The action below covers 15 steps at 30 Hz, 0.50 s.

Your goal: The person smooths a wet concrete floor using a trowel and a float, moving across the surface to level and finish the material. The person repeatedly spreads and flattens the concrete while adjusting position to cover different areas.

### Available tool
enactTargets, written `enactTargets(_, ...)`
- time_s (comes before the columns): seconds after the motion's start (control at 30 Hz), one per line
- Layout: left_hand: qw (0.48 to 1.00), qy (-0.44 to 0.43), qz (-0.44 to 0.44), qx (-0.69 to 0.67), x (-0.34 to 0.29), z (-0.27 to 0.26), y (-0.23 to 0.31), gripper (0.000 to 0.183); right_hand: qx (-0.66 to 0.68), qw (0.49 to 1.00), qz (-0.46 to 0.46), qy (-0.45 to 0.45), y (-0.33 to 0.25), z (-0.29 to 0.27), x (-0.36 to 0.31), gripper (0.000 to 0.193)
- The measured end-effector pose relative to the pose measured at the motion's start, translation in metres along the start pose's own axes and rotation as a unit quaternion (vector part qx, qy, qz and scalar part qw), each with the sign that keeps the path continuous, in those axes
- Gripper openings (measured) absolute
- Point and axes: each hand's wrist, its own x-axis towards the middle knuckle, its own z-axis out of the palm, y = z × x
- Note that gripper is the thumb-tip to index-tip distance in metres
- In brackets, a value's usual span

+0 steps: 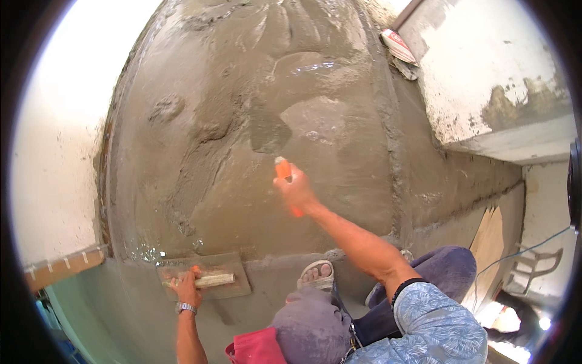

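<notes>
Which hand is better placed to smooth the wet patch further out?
Probably the right hand: it grips the orange-handled trowel, whose blade lies on the wet cement. The left hand is nearer, holding the flat float.

The person wears a short-sleeved shirt in light blue with a pale leaf pattern, seen at the near right. A thin black band goes around the right arm just where the sleeve ends. The trousers are greyish purple, covering both knees. One foot shows in a pale open sandal with the toes bare. On the left wrist, at the near left, sits a metal wristwatch. Both forearms are bare.
</notes>
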Motion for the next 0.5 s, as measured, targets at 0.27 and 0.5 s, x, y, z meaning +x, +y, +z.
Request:
enactTargets(0.27,0.971,0.043,0.078,-0.222,0.02,-0.078,0.107,0.051,0.303,0.936,0.142,-0.108,-0.001,-0.07,-0.047,0.042)
enactTargets(0.5,0.812,-0.059,0.191,-0.548,0.094,-0.11,0.342,0.056,0.375,0.875,0.242,-0.187,-0.01,-0.078,-0.063,0.049)
